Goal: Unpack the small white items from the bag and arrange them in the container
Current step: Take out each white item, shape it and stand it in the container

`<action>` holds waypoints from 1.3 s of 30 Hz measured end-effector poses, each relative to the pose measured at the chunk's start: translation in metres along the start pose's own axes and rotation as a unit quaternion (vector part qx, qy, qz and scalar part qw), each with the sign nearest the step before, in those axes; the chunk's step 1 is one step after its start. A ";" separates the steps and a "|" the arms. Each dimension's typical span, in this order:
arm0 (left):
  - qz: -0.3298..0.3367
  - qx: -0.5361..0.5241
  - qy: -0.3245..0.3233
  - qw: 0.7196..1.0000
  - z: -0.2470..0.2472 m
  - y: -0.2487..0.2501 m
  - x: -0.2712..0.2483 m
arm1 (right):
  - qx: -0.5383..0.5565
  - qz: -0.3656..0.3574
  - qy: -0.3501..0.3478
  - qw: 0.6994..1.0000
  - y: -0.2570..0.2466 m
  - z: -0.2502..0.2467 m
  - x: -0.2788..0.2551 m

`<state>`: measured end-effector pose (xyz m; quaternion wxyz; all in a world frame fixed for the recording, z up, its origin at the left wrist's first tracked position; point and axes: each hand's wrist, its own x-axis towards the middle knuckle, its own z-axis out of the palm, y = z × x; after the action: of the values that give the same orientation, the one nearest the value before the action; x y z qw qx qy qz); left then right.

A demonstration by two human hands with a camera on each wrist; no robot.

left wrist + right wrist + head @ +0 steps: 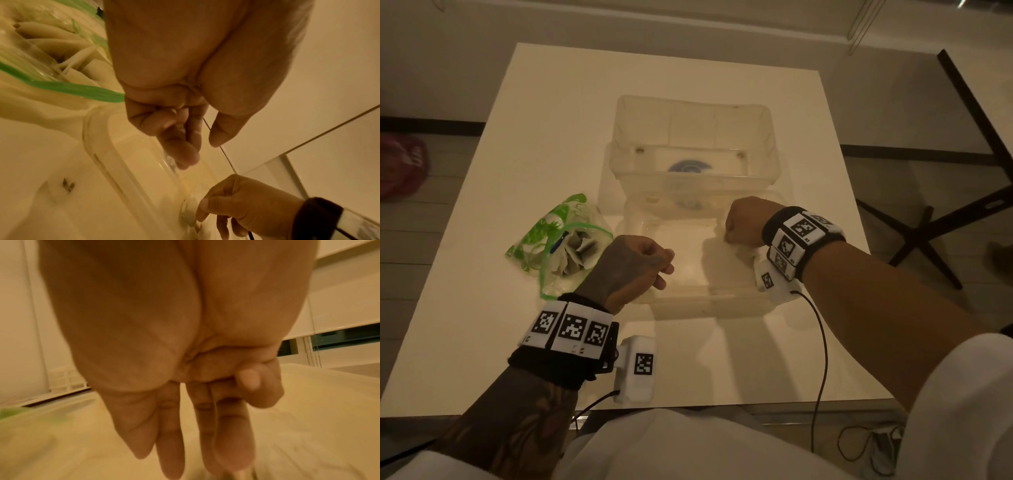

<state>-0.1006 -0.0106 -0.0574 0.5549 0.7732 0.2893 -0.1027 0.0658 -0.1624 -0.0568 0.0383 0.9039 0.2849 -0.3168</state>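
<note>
green print on clear plastic: this is the bag (pixel 554 240), lying on the left of the white table (pixel 482 308) with its zip mouth open toward us. inside it we see the small white items (pixel 580 251), a loose heap of folded, paper-like pieces. none of them shows in the container yet, so we judge the unpacking has not really begun.

we think the items are very light, thin and soft. they should bend or crease easily under hard fingers, and they may stick together so that two come out at once. it seems better to pinch one piece by a free edge or corner near the mouth, while the other hand keeps the slippery bag film down by its green zip strip.

next to the right is our left hand (pixel 635 265), above the near left edge of the clear lid (pixel 688 301). its fingers are curled in, with the thumb apart, and it holds nothing that we can see.

the lid lies flat in front of the container (pixel 695 113), a clear plastic box open at the top, in the middle of the table. something blue shows through its bottom; we cannot tell what it is.

on the right, our right hand (pixel 744 221) is at the far right corner of the lid. from the head view it looks like a fist, but the wrist view shows the fingers mostly extended downward with only one curled. whether it pinches the lid edge, we cannot tell.
</note>
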 end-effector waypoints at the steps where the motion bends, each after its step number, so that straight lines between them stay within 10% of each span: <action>1: 0.000 -0.010 0.025 1.000 -0.003 -0.001 0.000 | 0.012 -0.008 0.016 1.000 -0.001 -0.002 -0.003; 9: 0.068 0.244 0.290 0.923 -0.034 -0.039 0.002 | 0.119 -0.090 0.082 0.985 -0.038 -0.001 -0.023; 23: -0.007 0.362 0.175 0.916 -0.033 -0.060 0.020 | 0.123 -0.154 0.062 0.978 -0.079 0.024 -0.034; 34: 0.139 0.350 0.333 0.865 -0.037 -0.046 0.000 | 0.145 -0.184 0.100 0.967 -0.085 0.032 -0.041; 39: 0.275 0.252 0.276 0.886 -0.034 -0.020 -0.014 | 0.226 -0.221 0.144 0.938 -0.091 0.028 -0.047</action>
<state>-0.1282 0.0200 -0.0545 0.2446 0.9328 0.1705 0.2024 -0.0286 -0.1164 -0.0408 -0.2798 0.8386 0.4009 -0.2402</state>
